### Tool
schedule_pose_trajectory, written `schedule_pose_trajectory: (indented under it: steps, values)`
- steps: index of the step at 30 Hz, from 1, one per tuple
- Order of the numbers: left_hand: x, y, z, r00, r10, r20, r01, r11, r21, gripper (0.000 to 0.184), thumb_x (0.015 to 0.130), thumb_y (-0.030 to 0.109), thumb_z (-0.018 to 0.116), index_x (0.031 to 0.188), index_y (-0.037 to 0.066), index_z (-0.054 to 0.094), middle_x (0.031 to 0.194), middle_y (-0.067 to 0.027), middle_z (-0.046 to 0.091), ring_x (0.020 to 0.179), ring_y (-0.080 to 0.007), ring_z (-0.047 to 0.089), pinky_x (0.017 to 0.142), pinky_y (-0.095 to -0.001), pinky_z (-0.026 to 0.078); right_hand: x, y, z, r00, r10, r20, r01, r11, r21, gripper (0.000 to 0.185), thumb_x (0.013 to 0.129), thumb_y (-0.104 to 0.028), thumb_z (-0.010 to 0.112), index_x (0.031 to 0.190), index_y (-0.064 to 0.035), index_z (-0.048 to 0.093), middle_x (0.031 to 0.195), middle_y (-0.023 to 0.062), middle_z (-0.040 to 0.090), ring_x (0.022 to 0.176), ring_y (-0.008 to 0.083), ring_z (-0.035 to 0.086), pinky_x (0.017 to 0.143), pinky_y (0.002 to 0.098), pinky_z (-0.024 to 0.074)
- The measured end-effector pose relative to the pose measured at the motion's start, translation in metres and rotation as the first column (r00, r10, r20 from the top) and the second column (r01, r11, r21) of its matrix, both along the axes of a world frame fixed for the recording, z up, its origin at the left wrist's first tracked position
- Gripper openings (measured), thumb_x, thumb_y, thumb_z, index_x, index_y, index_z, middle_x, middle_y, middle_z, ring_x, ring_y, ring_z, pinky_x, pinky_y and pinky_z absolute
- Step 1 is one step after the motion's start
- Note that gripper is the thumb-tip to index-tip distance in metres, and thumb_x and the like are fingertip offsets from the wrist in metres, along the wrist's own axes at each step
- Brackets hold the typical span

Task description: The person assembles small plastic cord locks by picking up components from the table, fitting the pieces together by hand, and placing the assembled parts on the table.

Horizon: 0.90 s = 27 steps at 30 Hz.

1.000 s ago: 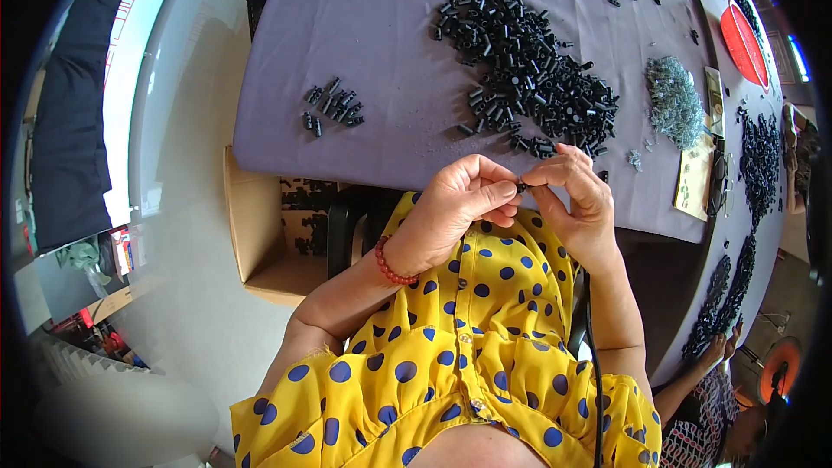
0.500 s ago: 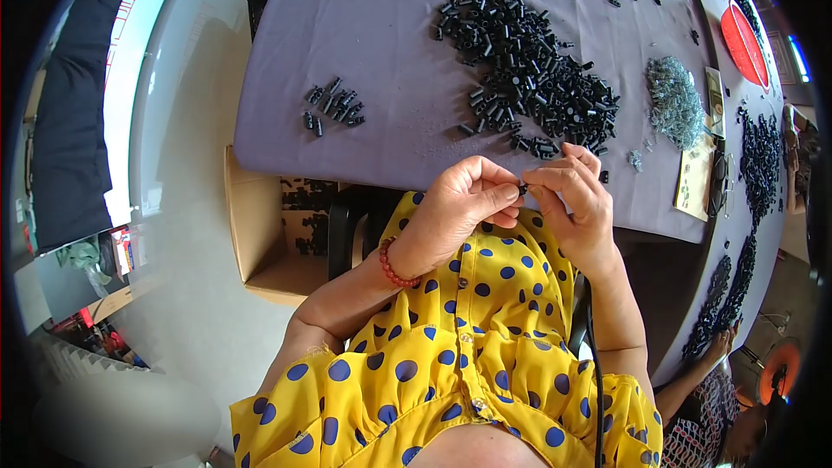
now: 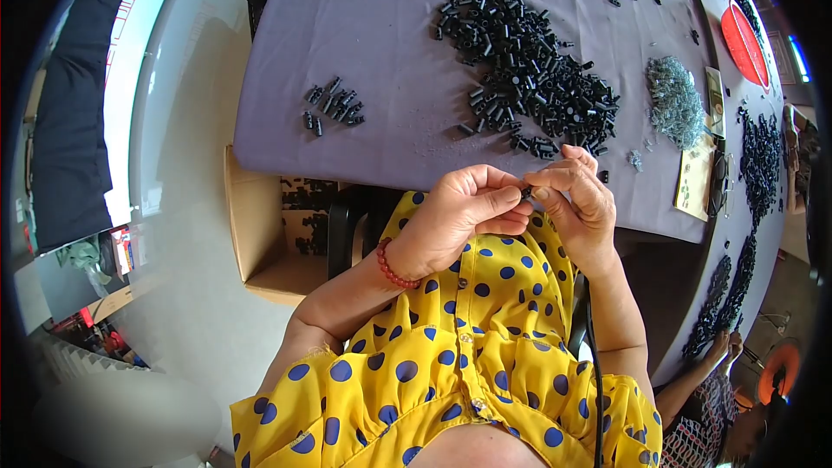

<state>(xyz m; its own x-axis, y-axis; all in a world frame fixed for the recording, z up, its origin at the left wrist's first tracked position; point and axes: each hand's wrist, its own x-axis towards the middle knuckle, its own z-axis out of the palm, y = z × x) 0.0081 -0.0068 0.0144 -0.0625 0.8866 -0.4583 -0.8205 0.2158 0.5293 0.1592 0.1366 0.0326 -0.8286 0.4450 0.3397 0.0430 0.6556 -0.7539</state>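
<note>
A small black part (image 3: 525, 194) is pinched between the fingertips of both hands, just off the table's near edge. My left hand (image 3: 472, 205) grips it from the left with thumb and forefinger; a red bead bracelet circles that wrist. From the right, the thumb and forefinger of my right hand (image 3: 575, 204) close on the same part. Its finer shape is mostly covered by the fingers. Just beyond the hands lies a large heap of short black cylindrical pieces (image 3: 542, 78). A little group of similar black pieces (image 3: 334, 106) lies apart at the left.
On the lilac-covered table (image 3: 364, 26), a pile of clear small pieces (image 3: 674, 104) lies right of the heap, near a yellow card (image 3: 693, 178). A red basket (image 3: 745, 45) stands farther right. An open cardboard box (image 3: 269, 251) sits below left. Another person's hands (image 3: 726, 348) are at lower right.
Both hands have shifted slightly, and the black part between them has turned a little. The other person's second hand has come into view at lower right.
</note>
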Motion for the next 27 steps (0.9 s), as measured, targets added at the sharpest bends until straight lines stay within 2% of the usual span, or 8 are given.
schedule_pose_trajectory:
  steps: [7,13,16,17,19,22,25,27]
  values:
    - [-0.003,-0.001,0.000,0.990,-0.078,-0.120,0.077,0.997,-0.007,0.019,0.103,0.015,0.065,0.114,-0.001,0.066,0.103,-0.0120,0.075,0.091,-0.0173,0.075,0.088,-0.0304,0.062,-0.002,0.002,0.002,0.997,0.081,0.003,-0.080,0.980,0.180,0.030,0.081,0.007,0.075,0.105,-0.0105,0.069,0.091,-0.0001,0.068,0.086,0.0200,0.066,0.106,0.0452,0.0394]
    - [-0.010,-0.002,-0.007,0.988,-0.130,0.082,0.132,0.991,-0.019,0.016,0.101,0.014,0.067,0.109,0.000,0.068,0.099,-0.0118,0.076,0.087,-0.0172,0.075,0.084,-0.0300,0.062,-0.002,0.003,0.003,0.988,0.151,-0.016,-0.146,0.976,0.162,0.028,0.083,0.010,0.071,0.104,-0.0082,0.069,0.094,0.0033,0.068,0.088,0.0241,0.067,0.104,0.0487,0.0418]
    - [-0.009,-0.001,-0.005,0.990,-0.133,0.053,0.134,0.991,-0.015,0.016,0.101,0.013,0.067,0.110,0.000,0.067,0.099,-0.0105,0.075,0.088,-0.0165,0.075,0.084,-0.0298,0.062,0.003,0.007,0.004,0.989,0.134,0.055,-0.133,0.991,-0.035,0.021,0.089,0.006,0.070,0.107,-0.0045,0.070,0.096,0.0038,0.068,0.090,0.0215,0.067,0.100,0.0420,0.0465]
    - [-0.007,0.000,-0.004,0.995,-0.104,0.008,0.104,0.995,-0.008,0.015,0.101,0.013,0.067,0.111,0.001,0.067,0.099,-0.0101,0.075,0.088,-0.0163,0.075,0.084,-0.0297,0.062,0.003,0.004,0.005,0.994,0.074,0.074,-0.050,0.957,-0.286,0.019,0.090,0.005,0.070,0.108,-0.0038,0.070,0.097,0.0036,0.069,0.090,0.0200,0.067,0.098,0.0388,0.0478]
    - [-0.002,0.001,-0.001,0.996,-0.044,-0.079,0.045,0.999,0.008,0.015,0.102,0.013,0.067,0.111,0.001,0.067,0.099,-0.0092,0.074,0.089,-0.0159,0.074,0.084,-0.0295,0.062,0.003,-0.005,0.008,0.987,-0.021,0.157,0.128,0.694,-0.709,0.016,0.093,0.001,0.070,0.109,-0.0023,0.071,0.097,0.0034,0.069,0.091,0.0170,0.067,0.093,0.0324,0.0503]
    - [-0.001,0.000,-0.001,0.996,-0.043,-0.081,0.043,0.999,0.000,0.015,0.102,0.013,0.066,0.111,0.001,0.066,0.098,-0.0083,0.074,0.089,-0.0152,0.074,0.084,-0.0292,0.062,0.004,0.000,0.001,0.994,0.007,0.107,0.070,0.710,-0.700,0.014,0.093,0.000,0.072,0.108,-0.0017,0.072,0.096,0.0024,0.069,0.092,0.0127,0.064,0.086,0.0256,0.0505]
    - [-0.003,0.000,-0.005,0.999,-0.033,-0.012,0.033,0.999,0.016,0.014,0.102,0.013,0.067,0.111,0.002,0.066,0.098,-0.0087,0.074,0.089,-0.0156,0.074,0.084,-0.0288,0.062,0.004,0.001,-0.001,0.997,0.017,0.071,0.026,0.829,-0.558,0.013,0.092,0.001,0.073,0.104,-0.0033,0.072,0.092,0.0031,0.068,0.089,0.0166,0.064,0.087,0.0285,0.0505]
    - [-0.004,0.000,-0.007,0.998,-0.040,0.041,0.038,0.999,0.028,0.014,0.101,0.012,0.067,0.111,0.002,0.066,0.099,-0.0093,0.074,0.089,-0.0160,0.075,0.084,-0.0287,0.062,0.001,0.004,0.003,0.997,0.049,0.065,-0.028,0.957,-0.287,0.013,0.091,0.001,0.073,0.102,-0.0045,0.073,0.091,0.0037,0.067,0.088,0.0199,0.063,0.090,0.0317,0.0497]
